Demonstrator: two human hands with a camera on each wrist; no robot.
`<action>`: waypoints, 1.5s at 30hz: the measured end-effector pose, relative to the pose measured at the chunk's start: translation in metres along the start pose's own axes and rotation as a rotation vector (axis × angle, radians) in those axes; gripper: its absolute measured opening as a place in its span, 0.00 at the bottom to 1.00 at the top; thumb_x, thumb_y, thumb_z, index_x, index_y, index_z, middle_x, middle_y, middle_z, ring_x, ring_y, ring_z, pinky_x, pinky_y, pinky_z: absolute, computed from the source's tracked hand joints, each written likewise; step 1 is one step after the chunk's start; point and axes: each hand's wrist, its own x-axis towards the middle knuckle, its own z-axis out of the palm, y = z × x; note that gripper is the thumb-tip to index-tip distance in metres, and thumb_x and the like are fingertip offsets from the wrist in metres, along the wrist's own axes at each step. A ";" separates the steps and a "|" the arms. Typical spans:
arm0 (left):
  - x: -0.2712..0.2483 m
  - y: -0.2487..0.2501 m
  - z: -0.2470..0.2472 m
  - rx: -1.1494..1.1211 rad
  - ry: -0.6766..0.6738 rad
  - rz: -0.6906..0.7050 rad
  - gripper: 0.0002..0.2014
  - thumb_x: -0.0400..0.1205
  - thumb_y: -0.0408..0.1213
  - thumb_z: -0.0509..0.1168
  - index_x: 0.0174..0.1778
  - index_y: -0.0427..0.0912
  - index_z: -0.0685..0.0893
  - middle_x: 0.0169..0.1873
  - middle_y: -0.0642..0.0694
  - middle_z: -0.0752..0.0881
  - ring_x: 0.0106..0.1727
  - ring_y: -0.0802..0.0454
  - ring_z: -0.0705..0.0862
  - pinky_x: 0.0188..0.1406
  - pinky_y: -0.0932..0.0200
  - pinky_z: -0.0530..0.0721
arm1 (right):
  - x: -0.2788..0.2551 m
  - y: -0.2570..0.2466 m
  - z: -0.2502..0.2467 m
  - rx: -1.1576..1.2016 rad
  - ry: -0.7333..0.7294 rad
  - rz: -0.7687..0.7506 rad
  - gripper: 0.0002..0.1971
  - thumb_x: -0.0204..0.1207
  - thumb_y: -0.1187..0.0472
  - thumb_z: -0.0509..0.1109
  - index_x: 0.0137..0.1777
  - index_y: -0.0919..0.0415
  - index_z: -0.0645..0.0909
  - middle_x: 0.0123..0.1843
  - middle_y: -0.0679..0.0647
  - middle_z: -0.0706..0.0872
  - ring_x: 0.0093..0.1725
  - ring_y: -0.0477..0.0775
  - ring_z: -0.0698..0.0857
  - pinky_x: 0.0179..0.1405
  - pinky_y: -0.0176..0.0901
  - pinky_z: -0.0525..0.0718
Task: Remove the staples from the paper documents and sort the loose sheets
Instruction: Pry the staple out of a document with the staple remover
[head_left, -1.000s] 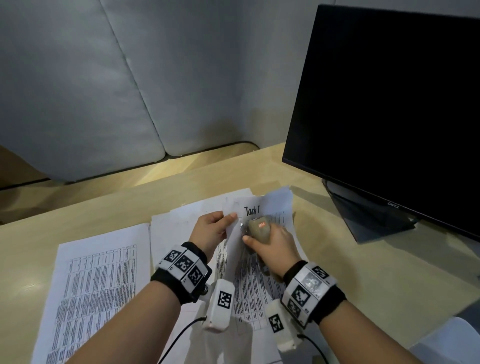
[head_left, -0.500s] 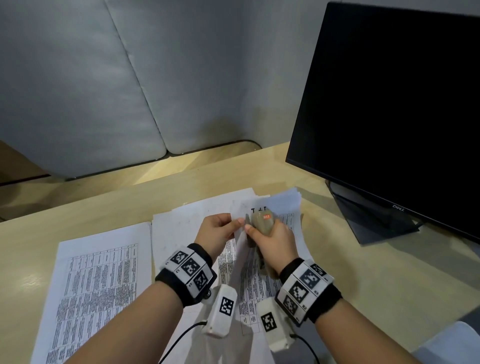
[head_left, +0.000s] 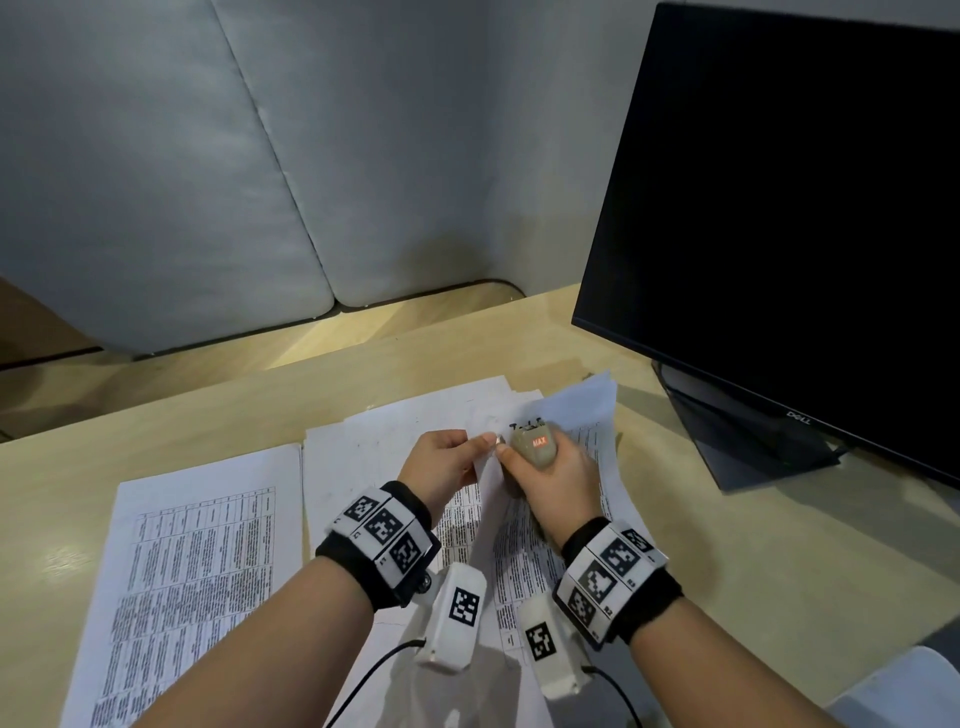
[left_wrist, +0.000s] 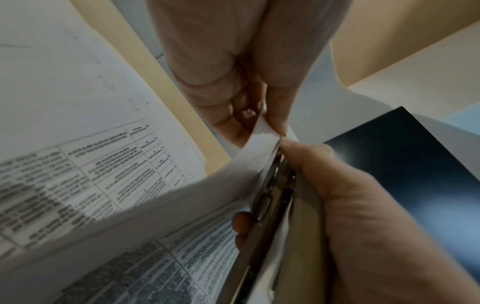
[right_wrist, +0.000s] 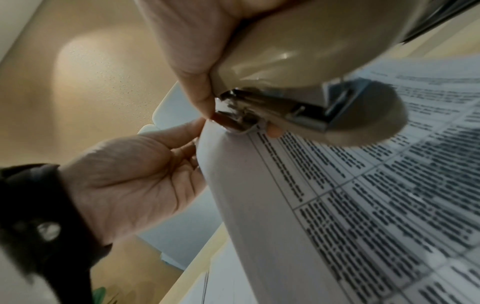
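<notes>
A stapled paper document (head_left: 519, 535) printed with tables is lifted off the desk at its top left corner. My left hand (head_left: 447, 462) pinches that corner between thumb and fingers (left_wrist: 262, 123). My right hand (head_left: 556, 478) grips a beige stapler (head_left: 535, 444) marked MAX, its metal tip against the same corner (right_wrist: 233, 123). In the right wrist view the stapler (right_wrist: 298, 61) fills the top, with the document (right_wrist: 337, 205) curving below it. Any staple is hidden under the metal tip.
A loose printed sheet (head_left: 182, 571) lies on the wooden desk (head_left: 779, 571) at the left. More white sheets (head_left: 374, 431) lie under the held document. A black monitor (head_left: 779, 208) on its stand (head_left: 737, 436) occupies the right. Grey padded panels (head_left: 156, 182) back the desk.
Both hands have drawn closer together at the document's top corner, and the stapler's tip now meets the pinched corner. The sheet's top right has lifted and curled.
</notes>
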 end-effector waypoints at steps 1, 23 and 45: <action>0.000 -0.001 0.000 -0.012 0.000 -0.010 0.07 0.80 0.28 0.64 0.38 0.28 0.81 0.27 0.41 0.82 0.25 0.55 0.82 0.27 0.67 0.82 | -0.001 -0.001 0.000 0.002 -0.001 -0.004 0.24 0.59 0.38 0.72 0.44 0.58 0.81 0.40 0.52 0.87 0.43 0.56 0.85 0.46 0.51 0.84; -0.015 -0.006 -0.003 0.172 -0.124 0.189 0.10 0.83 0.30 0.59 0.42 0.38 0.86 0.32 0.50 0.90 0.37 0.56 0.88 0.40 0.64 0.84 | -0.008 -0.007 -0.021 0.624 -0.441 0.254 0.02 0.75 0.68 0.70 0.45 0.65 0.84 0.30 0.51 0.88 0.30 0.48 0.86 0.25 0.36 0.81; -0.006 -0.011 -0.001 0.232 0.086 -0.018 0.14 0.77 0.30 0.67 0.26 0.34 0.74 0.19 0.45 0.73 0.20 0.52 0.73 0.24 0.63 0.76 | -0.009 0.013 -0.013 0.018 -0.047 -0.106 0.14 0.66 0.53 0.78 0.32 0.52 0.74 0.30 0.50 0.85 0.30 0.50 0.82 0.32 0.42 0.80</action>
